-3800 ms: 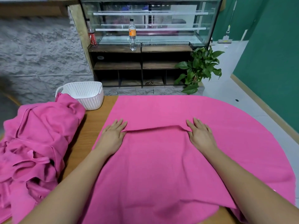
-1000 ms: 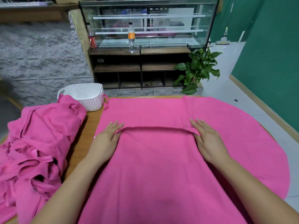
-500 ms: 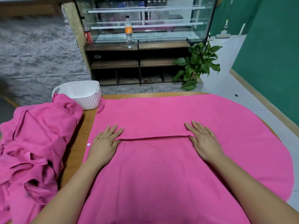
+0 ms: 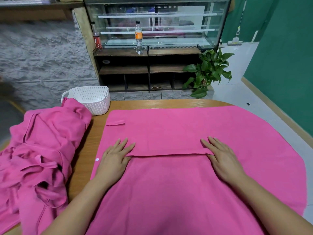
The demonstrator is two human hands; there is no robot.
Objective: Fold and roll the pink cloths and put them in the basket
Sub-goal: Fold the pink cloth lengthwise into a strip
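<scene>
The pink cloth [image 4: 169, 184] lies spread over the wooden table [image 4: 169, 103], with an upper flap whose straight edge runs across between the two hands. The left hand [image 4: 115, 160] rests flat at the left end of that edge, fingers straight and a little apart, gripping nothing. The right hand [image 4: 223, 160] lies flat at the right end in the same way. A crumpled heap of pink cloths [image 4: 42, 150] sits on the table's left side, reaching up against the white basket [image 4: 91, 99].
</scene>
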